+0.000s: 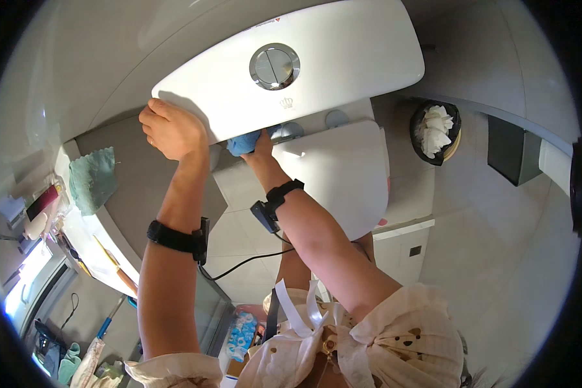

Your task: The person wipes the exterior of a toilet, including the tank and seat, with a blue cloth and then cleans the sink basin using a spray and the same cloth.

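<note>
My right hand point(261, 147) is closed on a blue cloth point(242, 143), just below the front edge of a white toilet tank point(349, 45). Part of the cloth and the fingertips are hidden behind that edge. At the tank's left corner, my left hand point(174, 131) has its fingers curled in; its palm side is hidden, so what it holds, if anything, does not show. A round chrome flush button point(275, 66) sits in the tank's top. Below the tank, the white toilet lid point(333, 174) is down, with grey round hinge caps point(292, 130) behind it.
To the right stands a black-lined waste bin point(415, 132) with crumpled white paper point(435, 129), near a dark grey box point(512, 150). A pale green cloth point(92, 179) hangs over a cluttered ledge at left. A black cable point(246, 260) runs between my wristbands.
</note>
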A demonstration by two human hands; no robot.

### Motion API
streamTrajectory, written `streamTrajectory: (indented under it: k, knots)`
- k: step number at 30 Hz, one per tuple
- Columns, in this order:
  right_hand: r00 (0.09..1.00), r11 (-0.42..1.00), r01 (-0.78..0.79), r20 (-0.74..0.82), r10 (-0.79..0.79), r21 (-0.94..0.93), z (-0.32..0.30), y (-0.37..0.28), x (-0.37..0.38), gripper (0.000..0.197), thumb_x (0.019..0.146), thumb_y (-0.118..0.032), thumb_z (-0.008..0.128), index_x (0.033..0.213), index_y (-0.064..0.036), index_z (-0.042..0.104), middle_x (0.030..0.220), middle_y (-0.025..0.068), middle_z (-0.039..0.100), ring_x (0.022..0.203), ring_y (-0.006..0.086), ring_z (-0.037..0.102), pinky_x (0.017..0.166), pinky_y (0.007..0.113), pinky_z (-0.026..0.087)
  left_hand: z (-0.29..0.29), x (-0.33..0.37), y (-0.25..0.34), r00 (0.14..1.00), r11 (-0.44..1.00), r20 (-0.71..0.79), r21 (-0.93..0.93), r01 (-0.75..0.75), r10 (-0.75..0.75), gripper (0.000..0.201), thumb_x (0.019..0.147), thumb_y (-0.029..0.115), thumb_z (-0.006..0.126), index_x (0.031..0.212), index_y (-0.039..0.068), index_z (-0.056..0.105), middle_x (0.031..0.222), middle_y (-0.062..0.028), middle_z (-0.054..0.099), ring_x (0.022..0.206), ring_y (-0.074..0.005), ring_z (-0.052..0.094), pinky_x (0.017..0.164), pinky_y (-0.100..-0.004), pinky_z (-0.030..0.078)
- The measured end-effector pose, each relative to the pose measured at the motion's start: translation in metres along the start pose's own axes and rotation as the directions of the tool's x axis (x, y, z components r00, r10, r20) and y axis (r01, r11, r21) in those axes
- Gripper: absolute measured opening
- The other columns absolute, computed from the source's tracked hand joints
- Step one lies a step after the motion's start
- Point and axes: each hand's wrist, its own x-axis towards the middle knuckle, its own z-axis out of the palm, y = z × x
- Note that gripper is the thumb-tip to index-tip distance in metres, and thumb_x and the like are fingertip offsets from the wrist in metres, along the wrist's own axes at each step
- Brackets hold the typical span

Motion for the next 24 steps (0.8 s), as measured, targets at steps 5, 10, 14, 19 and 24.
streamTrajectory:
  k: [5,10,14,19,24]
  knots:
    - [0.968,0.975,-0.089,0.247,0.037,0.204,-0.021,-0.059,0.043,0.042,0.093,-0.024,0.037,0.13,-0.0033,0.033,0.128,0.0121,0.042,0.117,0.0283,0.042,0.098,0.044,0.037,0.006,-0.011,0.013,0.999,0.999,0.05,-0.031,0.009,-0.008,0.049,0.092,0.041,0.023,0.113,0.003,0.046,0.118,-0.0149,0.047,0.109,-0.0327,0.041,0.09,-0.0425,0.037]
    - [0.988,0.992,0.077,0.129,-0.09,0.096,-0.019,-0.157,0.026,0.039,0.092,-0.026,0.038,0.121,-0.0015,0.043,0.12,0.0126,0.049,0.109,0.0274,0.049,0.094,0.041,0.041,-0.004,0.001,0.003,0.999,0.999,0.019,0.025,0.027,-0.028,0.05,0.091,0.042,0.023,0.115,0.003,0.045,0.12,-0.015,0.045,0.11,-0.0321,0.041,0.09,-0.0431,0.037]
    - [0.956,0.96,0.27,0.102,-0.276,0.071,-0.006,-0.241,-0.021,0.038,0.091,-0.029,0.04,0.119,-0.0025,0.045,0.119,0.0114,0.05,0.107,0.0253,0.05,0.091,0.04,0.043,0.007,0.005,-0.002,0.999,0.999,0.028,0.025,0.027,-0.028,0.05,0.091,0.042,0.023,0.115,0.003,0.044,0.12,-0.0146,0.044,0.11,-0.0319,0.041,0.089,-0.0437,0.037]
    - [0.758,0.768,0.64,0.148,-0.635,0.016,0.023,-0.241,-0.096,0.033,0.086,-0.019,0.042,0.117,-0.0065,0.047,0.118,0.007,0.05,0.108,0.0223,0.05,0.091,0.038,0.043,0.005,-0.004,0.004,0.997,0.997,0.034,0.023,0.07,-0.071,0.049,0.091,0.042,0.024,0.115,0.004,0.044,0.12,-0.0133,0.045,0.11,-0.0308,0.041,0.088,-0.0438,0.038]
    - [-0.027,-0.571,0.676,0.759,-0.65,-0.465,0.022,-0.168,-0.19,0.044,0.068,0.011,0.045,0.112,0.002,0.046,0.115,0.0278,0.039,0.112,0.0427,0.037,0.097,0.043,0.027,0.004,-0.002,0.006,0.999,0.997,0.019,0.055,0.046,-0.047,0.047,0.091,0.041,0.025,0.115,0.005,0.044,0.119,-0.0124,0.045,0.11,-0.0299,0.041,0.088,-0.0435,0.038]
